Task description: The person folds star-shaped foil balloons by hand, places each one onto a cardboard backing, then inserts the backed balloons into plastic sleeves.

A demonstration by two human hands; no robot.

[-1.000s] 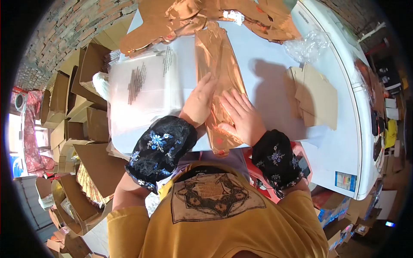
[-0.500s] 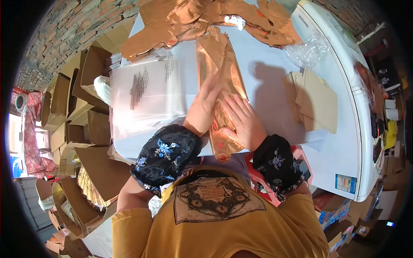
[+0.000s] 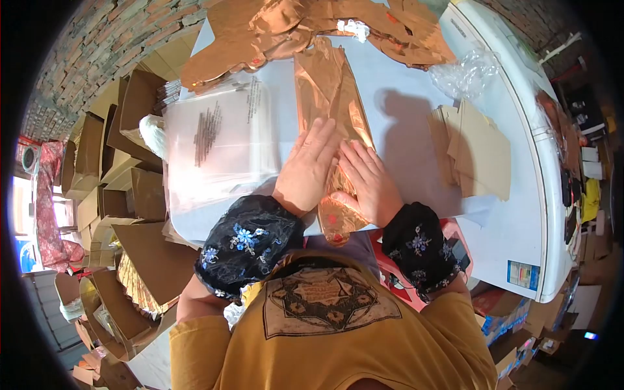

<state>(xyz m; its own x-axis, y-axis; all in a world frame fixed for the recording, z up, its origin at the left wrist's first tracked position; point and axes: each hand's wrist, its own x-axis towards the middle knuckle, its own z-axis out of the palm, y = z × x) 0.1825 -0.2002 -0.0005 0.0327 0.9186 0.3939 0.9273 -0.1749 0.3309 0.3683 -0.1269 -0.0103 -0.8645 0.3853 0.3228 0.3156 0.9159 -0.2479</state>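
On the table (image 3: 513,214), left hand (image 3: 305,170) and right hand (image 3: 372,185) are pressing flat, open fingers onto copper foil (image 3: 331,91) — seemingly light, slippery, crease-prone, best pinched at edges.

glossy copper foil balloon (image 3: 331,97), matt cardboard pcs (image 3: 478,153), clear plastic bags (image 3: 218,140)

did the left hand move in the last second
yes: the left hand has turned flat and slid right onto the copper foil strip, away from the stack of clear bags

The foil sheet (image 3: 330,97) lies along the middle of the surface (image 3: 403,71). Plastic bags (image 3: 218,140) lie left of it, cardboard pieces (image 3: 480,153) right. A foil heap (image 3: 305,23) sits behind.
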